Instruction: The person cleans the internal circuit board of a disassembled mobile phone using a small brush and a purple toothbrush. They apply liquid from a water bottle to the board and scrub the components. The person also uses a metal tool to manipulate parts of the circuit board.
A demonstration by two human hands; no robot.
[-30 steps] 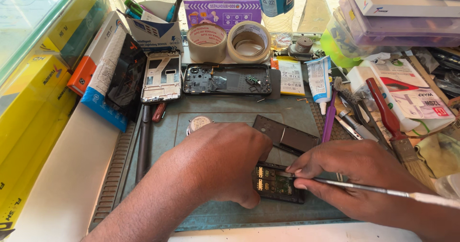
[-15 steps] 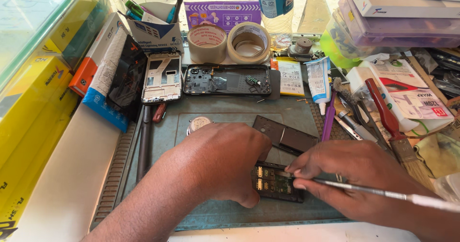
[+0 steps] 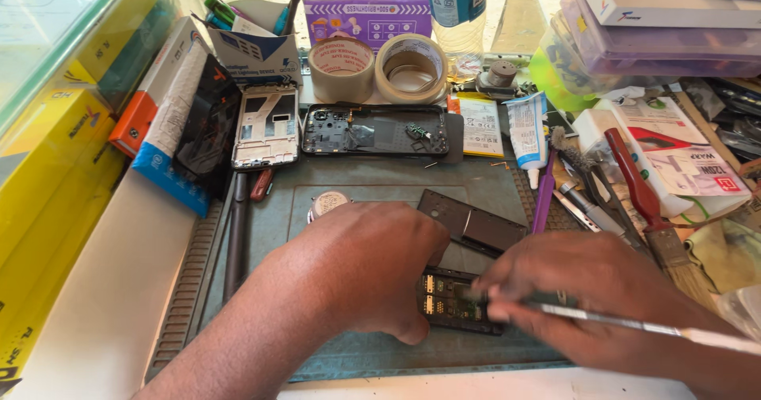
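Right hand slightly leftward over circuit board.

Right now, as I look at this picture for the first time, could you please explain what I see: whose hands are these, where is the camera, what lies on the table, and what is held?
The camera sits on a person's head and looks down, so both hands are that person's own. The left hand presses down on a small opened phone with its circuit parts showing, on a grey-green work mat. The right hand holds a thin metal tool like a pen, its tip at the phone; the hand looks blurred. Just beyond lies a dark flat cover piece. Farther back are a black phone frame, a white phone frame and two rolls of tape. On the right lie a white tube, a red-handled brush and boxes. Yellow boxes stand on the left.
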